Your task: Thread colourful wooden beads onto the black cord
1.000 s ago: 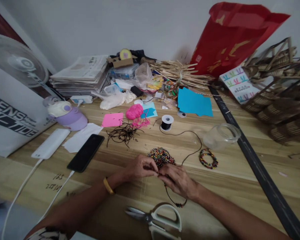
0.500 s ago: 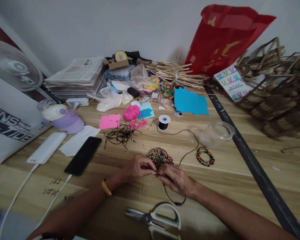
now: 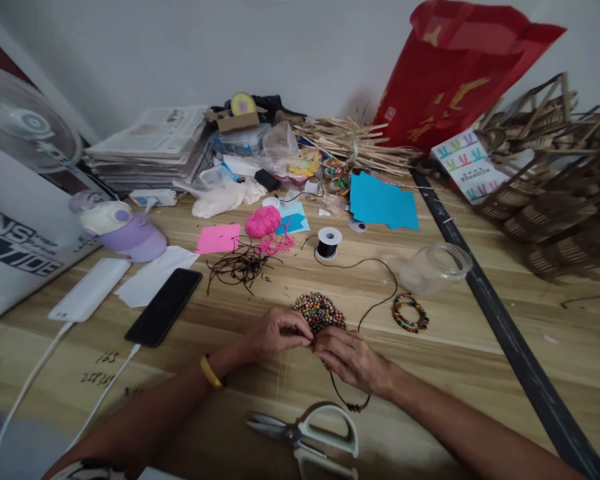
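My left hand (image 3: 279,333) and my right hand (image 3: 353,357) meet fingertip to fingertip at the near edge of a pile of multicoloured beads (image 3: 319,311). The left thumb and fingers pinch something too small to make out. My right fingers are closed on the black cord (image 3: 377,308), which runs from a spool (image 3: 328,244) behind the pile. Below the right hand the cord hangs in a loop with a few beads (image 3: 354,407) strung on it. Scissors with pale handles (image 3: 300,433) lie nearest me. A finished-looking beaded ring (image 3: 411,313) rests at the right.
An open glass jar (image 3: 435,268) lies right of the spool. Cut black cords (image 3: 240,267), pink yarn (image 3: 263,221) and a pink paper (image 3: 218,239) are left of it. A phone (image 3: 164,308) and power bank (image 3: 90,290) lie at the left, a red bag (image 3: 460,80) behind.
The view has shifted slightly. My hands remain together at the bead pile, with only a slight movement of the fingers and the beaded cord below.
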Available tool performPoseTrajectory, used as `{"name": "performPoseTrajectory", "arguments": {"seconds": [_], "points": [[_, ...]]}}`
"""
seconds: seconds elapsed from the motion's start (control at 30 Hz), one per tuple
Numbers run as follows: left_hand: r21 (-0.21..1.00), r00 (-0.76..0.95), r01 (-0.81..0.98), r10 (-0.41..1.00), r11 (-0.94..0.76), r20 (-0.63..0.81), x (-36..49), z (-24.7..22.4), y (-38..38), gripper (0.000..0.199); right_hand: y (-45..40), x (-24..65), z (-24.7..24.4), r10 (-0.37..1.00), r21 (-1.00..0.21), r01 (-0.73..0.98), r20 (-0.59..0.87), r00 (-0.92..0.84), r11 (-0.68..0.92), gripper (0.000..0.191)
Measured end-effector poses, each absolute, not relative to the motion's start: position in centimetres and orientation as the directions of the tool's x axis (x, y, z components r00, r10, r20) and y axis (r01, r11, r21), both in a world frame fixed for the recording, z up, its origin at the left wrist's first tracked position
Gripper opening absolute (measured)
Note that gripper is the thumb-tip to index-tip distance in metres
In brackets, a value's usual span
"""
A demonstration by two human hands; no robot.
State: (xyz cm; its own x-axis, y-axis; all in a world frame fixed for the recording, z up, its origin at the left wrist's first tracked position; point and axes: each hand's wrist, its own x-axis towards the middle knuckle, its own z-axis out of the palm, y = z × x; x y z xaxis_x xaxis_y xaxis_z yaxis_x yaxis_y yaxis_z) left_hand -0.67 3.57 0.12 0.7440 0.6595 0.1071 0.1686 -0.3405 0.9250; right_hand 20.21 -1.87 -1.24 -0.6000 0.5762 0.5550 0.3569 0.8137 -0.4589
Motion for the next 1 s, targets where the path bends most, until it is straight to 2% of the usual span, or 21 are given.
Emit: {"name": "performPoseTrajectory", "arguments": {"seconds": [0.17,0.33,0.6,0.7,0.87,1.0], "points": [[0.944,0.722,0.216,0.691,-0.250,0.018,-0.8,0.0,3.3,0.012,-1.9,20.2,-1.3,0.582,-0.474,0.351,0.543,-0.606,0.808,0.017],[0.964,0.717,0.217,0.695,-0.154,-0.050,-0.7,-0.1,3.0,0.015,-1.9,20.1,-1.3,0.613,-0.547,0.309,0.555,-0.562,0.778,0.010],[0.930,0.788,0.178,0.613,-0.320,0.060,-0.3,0.6,3.0,0.020,-2.0,20.2,-1.1,0.609,-0.517,0.344,0.533,-0.588,0.784,0.007],[0.936,0.804,0.155,0.591,-0.317,0.066,-0.5,1.3,3.1,0.022,-2.1,20.3,-0.7,0.615,-0.504,0.384,0.454,-0.644,0.774,0.008],[0.961,0.826,0.154,0.563,-0.231,0.003,-0.8,1.8,3.2,0.022,-2.2,20.4,1.1,0.570,-0.538,0.385,0.231,-0.789,0.750,0.004],[0.978,0.834,0.123,0.551,-0.166,-0.011,-0.9,2.0,3.2,0.025,-2.8,20.6,2.6,0.526,-0.492,0.428,0.072,-0.847,0.758,0.004]]}}
